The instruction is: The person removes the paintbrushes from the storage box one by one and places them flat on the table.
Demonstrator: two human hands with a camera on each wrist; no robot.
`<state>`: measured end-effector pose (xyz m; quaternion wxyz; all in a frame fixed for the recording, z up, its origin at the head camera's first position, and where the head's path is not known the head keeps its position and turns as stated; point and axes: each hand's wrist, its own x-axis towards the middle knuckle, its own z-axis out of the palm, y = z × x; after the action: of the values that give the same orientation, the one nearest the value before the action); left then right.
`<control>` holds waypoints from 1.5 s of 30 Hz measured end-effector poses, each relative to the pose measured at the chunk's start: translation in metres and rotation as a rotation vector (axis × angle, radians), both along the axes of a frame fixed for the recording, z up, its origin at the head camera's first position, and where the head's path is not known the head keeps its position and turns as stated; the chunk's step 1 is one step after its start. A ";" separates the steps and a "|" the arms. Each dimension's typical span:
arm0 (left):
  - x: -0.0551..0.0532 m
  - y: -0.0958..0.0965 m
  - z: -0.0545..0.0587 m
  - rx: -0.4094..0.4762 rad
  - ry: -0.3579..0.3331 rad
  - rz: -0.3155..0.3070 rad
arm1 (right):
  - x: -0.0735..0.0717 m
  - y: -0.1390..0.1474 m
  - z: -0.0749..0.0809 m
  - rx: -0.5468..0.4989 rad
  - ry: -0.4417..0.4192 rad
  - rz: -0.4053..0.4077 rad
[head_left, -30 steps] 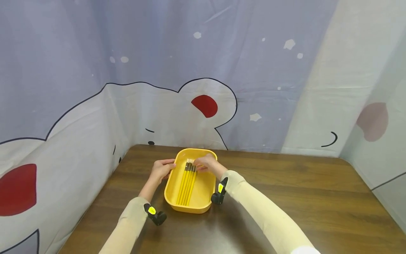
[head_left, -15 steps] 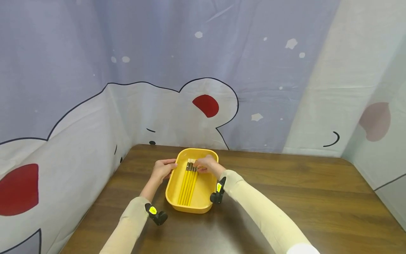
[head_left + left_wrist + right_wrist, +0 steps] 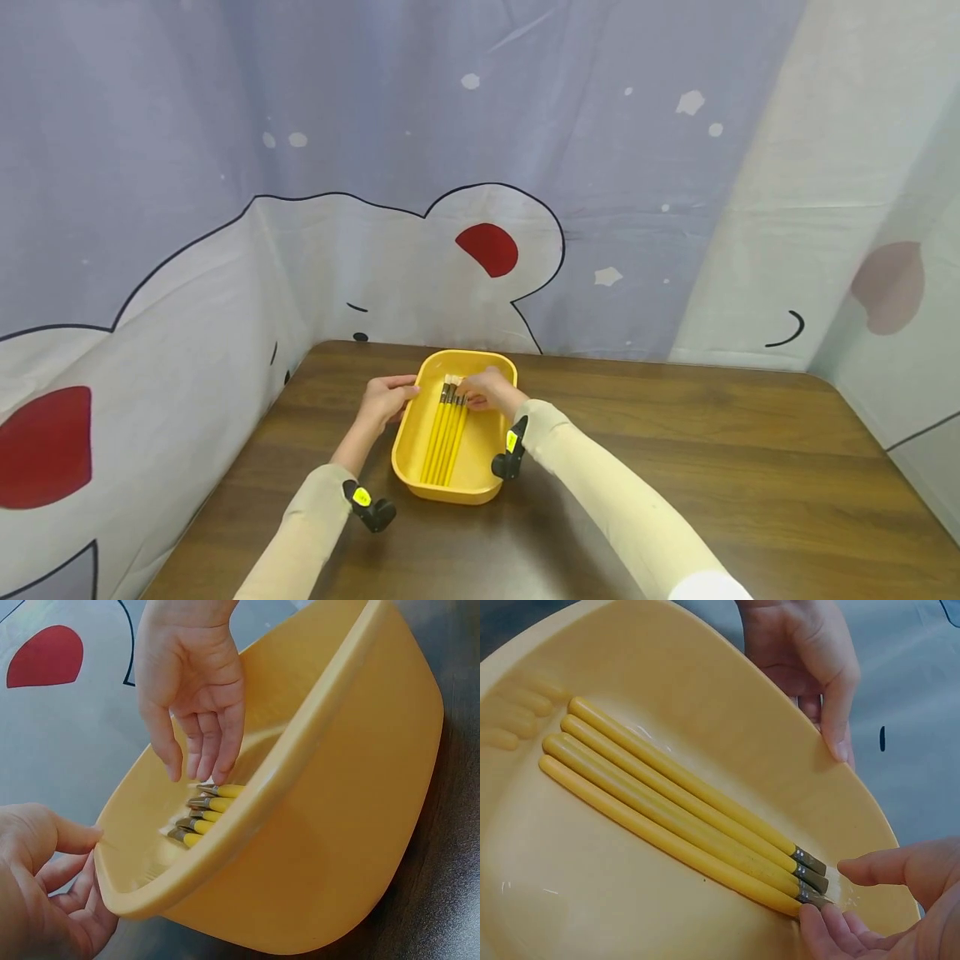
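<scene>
A deep yellow plastic tray (image 3: pixel 483 454) stands on the table in the head view. Several paintbrushes (image 3: pixel 444 442) with yellow handles, dark metal ferrules and pale bristles lie side by side inside it, heads at the far end. My left hand (image 3: pixel 382 402) holds the tray's left wall, thumb over the rim and fingers outside. Inside the tray, my right hand (image 3: pixel 491 387) reaches down to the brush heads. The right wrist view shows its fingertips (image 3: pixel 814 915) at the ferrule of the outermost brush, while the thumb is apart from them, beside the bristles.
The brown wooden table (image 3: pixel 675 467) extends widely to the right of the tray. Behind it hangs a printed curtain (image 3: pixel 615 183), with another stretch of curtain along the left side. A small black camera (image 3: pixel 510 450) sits on the right wrist.
The brushes and tray stay almost where they were, shifting slightly right in the head view along with the background. My right wrist has turned a little; both hands keep their places.
</scene>
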<state>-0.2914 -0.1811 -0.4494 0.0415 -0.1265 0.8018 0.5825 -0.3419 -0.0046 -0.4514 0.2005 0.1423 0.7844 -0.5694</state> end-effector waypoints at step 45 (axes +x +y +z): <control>-0.001 0.000 0.002 -0.036 0.005 0.004 | 0.006 -0.001 -0.001 0.265 0.132 0.027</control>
<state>-0.2923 -0.1806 -0.4478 0.0358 -0.1274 0.8120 0.5685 -0.3361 -0.0052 -0.4524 0.1353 0.1193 0.8660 -0.4663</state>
